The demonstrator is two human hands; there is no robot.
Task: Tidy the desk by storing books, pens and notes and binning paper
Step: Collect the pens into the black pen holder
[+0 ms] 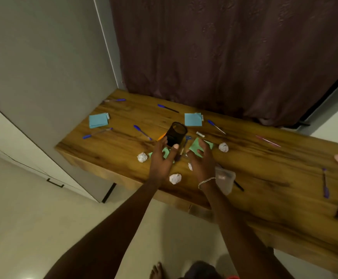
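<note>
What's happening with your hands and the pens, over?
Left hand at cup, grip unclear. Right hand open over green note. Pens scattered. Paper balls beside both hands.
</note>
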